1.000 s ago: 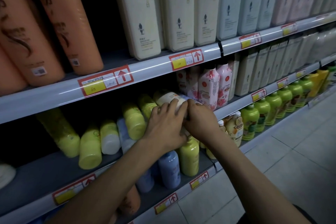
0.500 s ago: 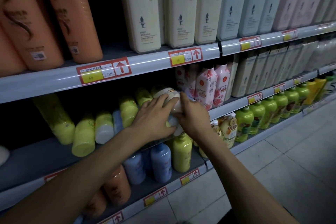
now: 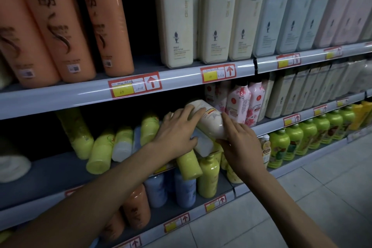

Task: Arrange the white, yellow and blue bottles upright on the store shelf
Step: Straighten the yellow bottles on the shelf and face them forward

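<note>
A white bottle (image 3: pixel 209 121) lies tilted on the middle shelf (image 3: pixel 50 169), base toward me. My left hand (image 3: pixel 175 133) lies over its left side with fingers spread on it. My right hand (image 3: pixel 239 143) holds its right side, the index finger along the bottle and the thumb under it. A second white bottle (image 3: pixel 203 145) sits just below, between my hands. Several yellow bottles (image 3: pixel 100 151) lean or lie on the shelf to the left, with a white-bottomed one (image 3: pixel 122 145) among them. One yellow bottle (image 3: pixel 189 165) tips over the shelf's front edge under my left hand.
Blue bottles (image 3: pixel 185 191) and a yellow one (image 3: pixel 208 175) stand on the lower shelf. Pink floral bottles (image 3: pixel 239 102) stand right of my hands. Orange bottles (image 3: pixel 60 26) and cream ones (image 3: pixel 177 26) fill the top shelf. Green bottles (image 3: pixel 306 135) line the right. Tiled floor (image 3: pixel 322 197) lies below.
The view has shifted down and closer. Both hands stay on the white bottle, which has tipped a little more upward; my right index finger now stretches along it.
</note>
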### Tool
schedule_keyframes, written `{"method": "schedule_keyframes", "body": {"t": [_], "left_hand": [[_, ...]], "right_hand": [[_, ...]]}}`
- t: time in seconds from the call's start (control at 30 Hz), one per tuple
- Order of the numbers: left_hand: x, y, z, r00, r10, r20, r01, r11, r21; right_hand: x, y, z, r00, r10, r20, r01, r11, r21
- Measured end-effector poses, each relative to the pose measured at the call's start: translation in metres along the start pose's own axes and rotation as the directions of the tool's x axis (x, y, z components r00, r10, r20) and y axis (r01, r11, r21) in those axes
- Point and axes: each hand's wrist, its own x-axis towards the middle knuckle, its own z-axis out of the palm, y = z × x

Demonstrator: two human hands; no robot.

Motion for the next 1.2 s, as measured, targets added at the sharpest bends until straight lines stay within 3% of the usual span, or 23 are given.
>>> {"method": "schedule_keyframes", "body": {"t": [0.17, 0.43, 0.67, 0.83, 1.0, 1.1, 1.2], "left_hand": [[-0.017, 0.005, 0.021, 0.987, -0.158, 0.010, 0.158, 0.987, -0.015], [-0.022, 0.012, 0.037, 0.991, -0.100, -0.086, 0.106, 0.992, 0.067], [-0.022, -0.003, 0.018, 0.972, -0.006, -0.233, 0.030, 0.995, 0.097], [-0.041, -0.012, 0.003, 0.934, 0.162, -0.318, -0.123, 0.983, 0.137], [-0.074, -0.021, -0.015, 0.937, 0.076, -0.342, -0.052, 0.996, 0.079], [-0.093, -0.026, -0.036, 0.962, -0.096, -0.257, 0.074, 0.993, -0.096], [-0.110, -0.030, -0.060, 0.952, -0.260, -0.158, 0.219, 0.947, -0.236]], "right_hand": [[-0.009, -0.004, 0.005, 0.998, 0.063, 0.005, -0.063, 0.997, 0.036], [-0.016, -0.004, 0.005, 0.998, 0.064, -0.008, -0.063, 0.994, 0.087], [-0.022, -0.015, -0.024, 0.991, -0.127, -0.036, 0.131, 0.983, 0.127], [-0.031, -0.024, -0.044, 0.953, -0.302, -0.026, 0.303, 0.951, 0.065], [-0.022, -0.042, -0.054, 0.907, -0.421, -0.025, 0.422, 0.906, 0.029], [-0.023, -0.061, -0.066, 0.940, -0.329, -0.096, 0.340, 0.927, 0.158], [-0.027, -0.093, -0.076, 0.988, -0.004, -0.153, 0.083, 0.856, 0.510]]}}
